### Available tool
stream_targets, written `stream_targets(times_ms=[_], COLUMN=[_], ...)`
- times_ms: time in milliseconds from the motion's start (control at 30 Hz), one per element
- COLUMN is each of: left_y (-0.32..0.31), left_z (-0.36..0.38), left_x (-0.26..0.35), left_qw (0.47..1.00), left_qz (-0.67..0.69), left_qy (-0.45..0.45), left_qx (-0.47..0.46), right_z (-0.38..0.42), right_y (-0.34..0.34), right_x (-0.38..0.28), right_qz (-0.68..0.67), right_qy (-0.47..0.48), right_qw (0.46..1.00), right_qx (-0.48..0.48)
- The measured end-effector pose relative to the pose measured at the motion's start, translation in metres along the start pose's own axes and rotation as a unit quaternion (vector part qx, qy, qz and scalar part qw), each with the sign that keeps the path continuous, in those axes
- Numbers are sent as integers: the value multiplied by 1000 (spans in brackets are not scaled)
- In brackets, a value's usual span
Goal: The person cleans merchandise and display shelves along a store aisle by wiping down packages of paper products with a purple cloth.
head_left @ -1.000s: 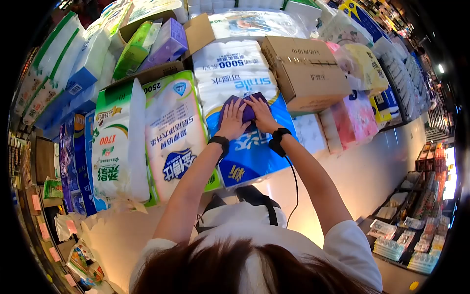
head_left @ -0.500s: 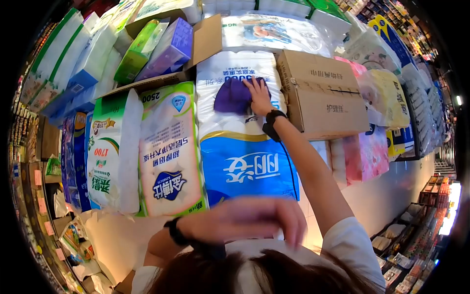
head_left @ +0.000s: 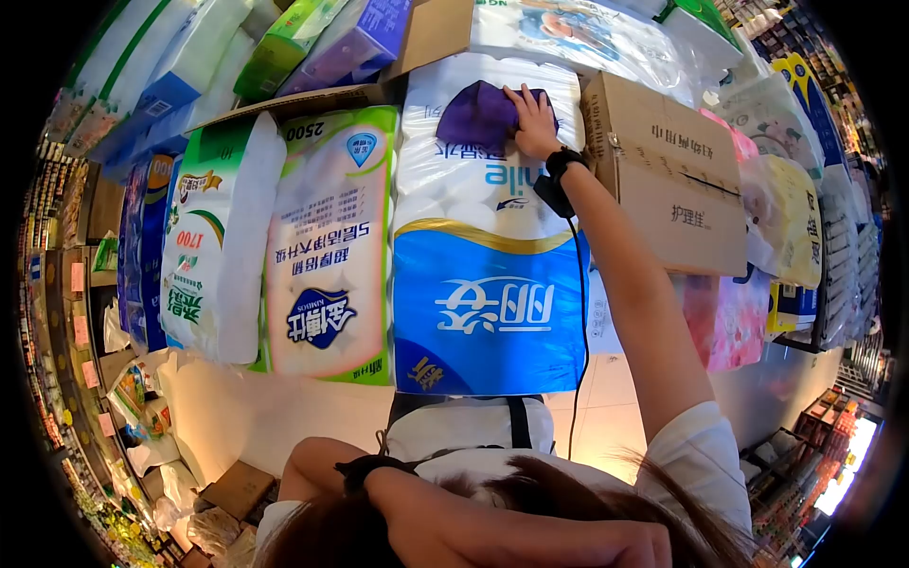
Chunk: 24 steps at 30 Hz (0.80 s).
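The right hand (head_left: 533,121) lies flat, fingers spread, pressing the right edge of a purple cloth (head_left: 481,112) against the top of a large blue-and-white tissue pack (head_left: 488,246). The cloth sits near the pack's upper edge, just left of a cardboard box (head_left: 668,180) whose corner stands close beside the wrist. To the left, touching the pack, stands a green-trimmed tissue pack (head_left: 327,246). Below the packs the pale floor (head_left: 284,417) lies open. The left hand (head_left: 530,540) rests on the person's own hair at the bottom edge, fingers loosely together, holding nothing.
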<state>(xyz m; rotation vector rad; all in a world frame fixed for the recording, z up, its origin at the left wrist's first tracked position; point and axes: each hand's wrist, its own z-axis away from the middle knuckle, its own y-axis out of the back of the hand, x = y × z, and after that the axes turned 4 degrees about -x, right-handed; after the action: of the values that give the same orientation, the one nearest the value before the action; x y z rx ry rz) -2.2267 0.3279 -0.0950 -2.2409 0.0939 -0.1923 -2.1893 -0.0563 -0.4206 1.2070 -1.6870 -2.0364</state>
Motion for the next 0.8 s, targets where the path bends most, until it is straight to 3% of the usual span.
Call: stream_targets(times_ms=[233, 433, 633, 800], left_y=[6, -22, -18, -53], left_z=[21, 21, 45, 55], left_x=[2, -14, -9, -12], left_qw=[997, 999, 991, 996], left_qz=[-1, -15, -21, -50], left_qy=[56, 31, 82, 64], left_qx=[-49, 19, -104, -43], right_z=[-2, 14, 53, 92], right_y=[-3, -11, -14, -17], right_x=[2, -1, -10, -22], right_qz=[10, -7, -1, -1], right_qy=[2, 27, 30, 21], right_qw=[1000, 999, 999, 999], right_qx=[8, 21, 22, 26])
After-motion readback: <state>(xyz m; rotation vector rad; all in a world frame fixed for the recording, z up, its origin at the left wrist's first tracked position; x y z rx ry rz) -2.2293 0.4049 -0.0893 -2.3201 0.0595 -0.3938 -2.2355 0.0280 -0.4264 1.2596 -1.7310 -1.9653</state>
